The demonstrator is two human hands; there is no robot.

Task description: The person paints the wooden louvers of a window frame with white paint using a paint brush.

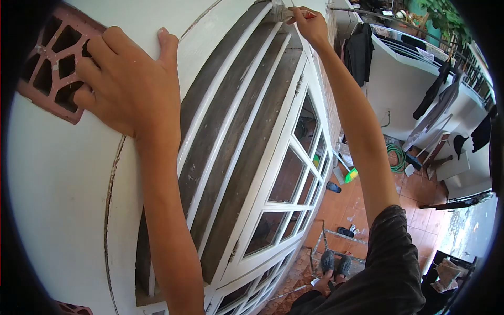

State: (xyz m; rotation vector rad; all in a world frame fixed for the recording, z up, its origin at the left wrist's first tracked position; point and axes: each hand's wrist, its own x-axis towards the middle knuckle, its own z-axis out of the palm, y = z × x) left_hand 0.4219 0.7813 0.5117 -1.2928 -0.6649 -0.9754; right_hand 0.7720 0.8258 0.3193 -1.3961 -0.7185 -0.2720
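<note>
My left hand (128, 79) is on the wall at the upper left, its fingers hooked into the holes of a reddish-brown ventilation block (44, 63); the thumb sticks out to the side. At the top centre my right hand (308, 26) closes around a paintbrush (285, 14), whose handle end shows red. The brush head is at the upper end of a louvred opening, beside its white bars (231, 79). Dark grey surfaces lie between these bars. Just below the bars is a white-framed window (278, 202) with glass panes.
Far below is a tiled floor (336, 210), with my feet in dark sandals above a metal frame (344, 234). A green-and-yellow broom (350, 175), a slipper (333, 187) and a coiled green hose (396, 157) lie there. Dark clothes (358, 52) hang at the right.
</note>
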